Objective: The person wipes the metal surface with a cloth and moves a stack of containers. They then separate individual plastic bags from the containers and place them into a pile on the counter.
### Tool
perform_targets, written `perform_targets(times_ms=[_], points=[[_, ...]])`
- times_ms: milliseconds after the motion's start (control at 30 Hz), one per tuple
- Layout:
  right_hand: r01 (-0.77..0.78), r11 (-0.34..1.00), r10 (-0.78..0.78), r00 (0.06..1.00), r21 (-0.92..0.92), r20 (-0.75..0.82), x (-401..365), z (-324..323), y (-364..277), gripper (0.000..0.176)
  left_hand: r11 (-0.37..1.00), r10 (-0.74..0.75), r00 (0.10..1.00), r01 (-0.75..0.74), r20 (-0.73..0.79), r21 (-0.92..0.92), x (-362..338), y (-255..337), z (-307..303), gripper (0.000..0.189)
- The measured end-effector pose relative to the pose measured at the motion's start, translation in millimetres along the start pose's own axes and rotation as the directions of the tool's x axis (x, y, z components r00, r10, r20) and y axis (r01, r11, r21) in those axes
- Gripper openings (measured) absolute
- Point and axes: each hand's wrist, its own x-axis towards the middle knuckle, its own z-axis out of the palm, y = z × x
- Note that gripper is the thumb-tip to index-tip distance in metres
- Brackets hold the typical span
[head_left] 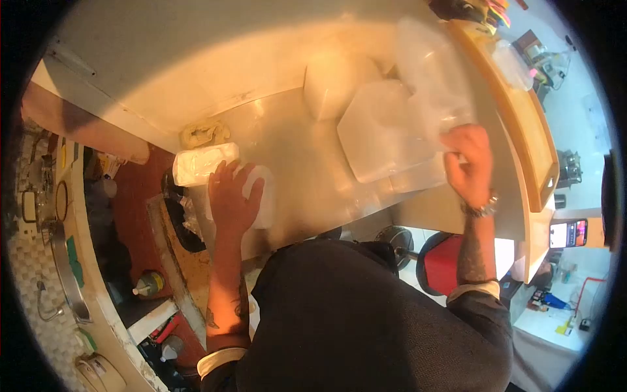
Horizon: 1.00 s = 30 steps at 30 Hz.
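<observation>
My left hand [234, 199] lies with its fingers spread on the left part of the metal worktop [287, 157]. Its fingertips touch a white wrapped block [196, 164], and a pale translucent piece [263, 202] shows under and beside the palm. My right hand [471, 163] is closed, fingers curled, at the near end of a translucent plastic container [434, 72]. The hand and container are slightly blurred; the fingers appear to grip its edge. Left of it sits another translucent angular container [379, 134], with a cream-coloured one [336, 78] behind, near the wall.
A crumpled yellowish cloth [204, 134] lies behind the white block. Along the right side runs a wooden ledge [522, 124], with a phone [568, 233] beyond it. A red seat [444, 264] is below right. A bottle [149, 285] sits on the lower left shelf.
</observation>
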Motion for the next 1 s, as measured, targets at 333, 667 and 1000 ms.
perform_targets(times_ms=[333, 667, 1000], points=[[-0.027, 0.994, -0.004, 0.960, 0.106, 0.278, -45.1, 60.0, 41.0, 0.034, 1.000, 0.023, 0.999, -0.022, 0.024, -0.012, -5.9, 14.4, -1.0, 0.038], [-0.763, -0.014, 0.121, 0.640, 0.646, 0.759, -58.8, 244.1, -153.4, 0.030, 0.993, 0.012, 1.000, -0.010, 0.018, -0.119, 0.0, 3.1, 1.0, 0.032], [-0.837, -0.089, -0.010, 0.542, 0.539, 0.840, -50.5, 269.4, -179.8, 0.023, 0.963, -0.110, 0.991, 0.126, 0.079, -0.240, 2.6, -11.6, -3.4, 0.031]])
